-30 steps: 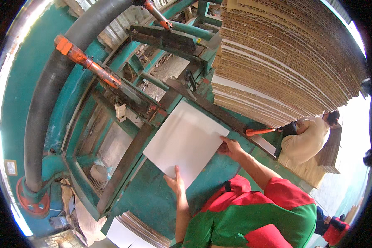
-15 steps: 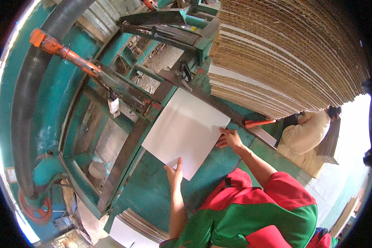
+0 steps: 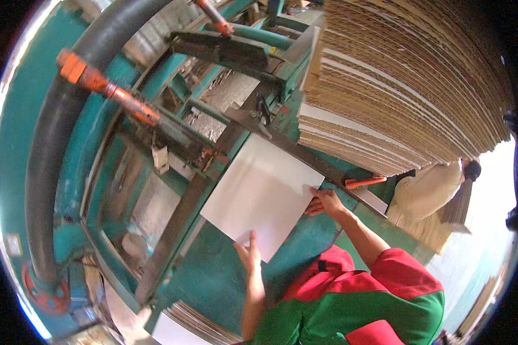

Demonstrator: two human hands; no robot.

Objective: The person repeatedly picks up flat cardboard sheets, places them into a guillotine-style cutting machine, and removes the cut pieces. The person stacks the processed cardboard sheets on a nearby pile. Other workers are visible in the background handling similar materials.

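A white cardboard sheet (image 3: 262,192) lies flat on the green metal table (image 3: 213,253) of a machine, its far edge against a dark metal bar (image 3: 293,146). My left hand (image 3: 250,254) holds the sheet's near edge, thumb on top and the other fingers partly hidden below. At the sheet's right edge is my right hand (image 3: 324,204), with its thumb on the white surface and its fingers curled at the rim.
A tall stack of corrugated cardboard (image 3: 408,86) rises at the far right. Another person (image 3: 429,190) bends beside it. An orange handle (image 3: 365,182) sticks out near my right hand. Orange-tipped rods (image 3: 106,86) and a thick black hose (image 3: 57,132) stand left. More cardboard (image 3: 193,328) sits below the table.
The whole view has shifted slightly, so the scene sits a little lower. Both hands and the sheet keep about the same places against the machine.
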